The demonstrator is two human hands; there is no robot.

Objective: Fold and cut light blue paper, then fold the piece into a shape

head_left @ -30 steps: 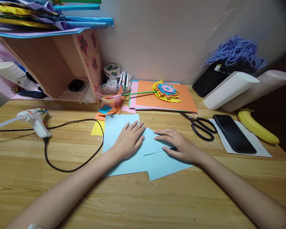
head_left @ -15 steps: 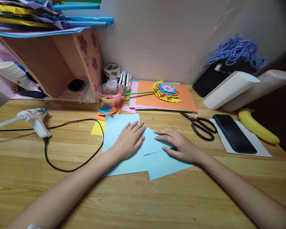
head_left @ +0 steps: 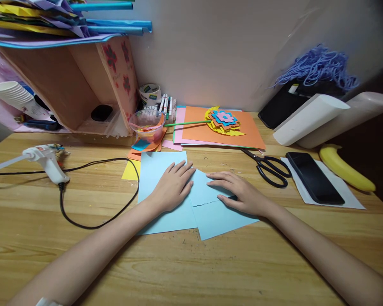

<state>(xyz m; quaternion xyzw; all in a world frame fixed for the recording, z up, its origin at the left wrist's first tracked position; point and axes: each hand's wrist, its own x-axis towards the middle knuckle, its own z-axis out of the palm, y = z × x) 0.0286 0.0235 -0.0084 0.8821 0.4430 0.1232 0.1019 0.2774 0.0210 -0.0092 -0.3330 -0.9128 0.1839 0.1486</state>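
Observation:
Light blue paper lies in the middle of the wooden table. My left hand [head_left: 174,185] rests flat on the left sheet of blue paper [head_left: 158,172], fingers stretched out and open. Over the right piece of blue paper [head_left: 225,219], which has a torn edge across it, my right hand [head_left: 239,193] lies with fingers apart, touching the paper without gripping it. The two pieces meet and overlap near my left fingertips. Beyond them a layered paper flower [head_left: 224,120] with a green stem lies on a stack of coloured paper [head_left: 250,131].
A white glue gun [head_left: 46,161] with a looping black cord stands at left. Black-handled scissors [head_left: 271,170], a phone [head_left: 314,178] and a banana [head_left: 346,168] lie at right. A plastic bowl of scraps [head_left: 147,127] sits behind, beside a pink box [head_left: 118,80].

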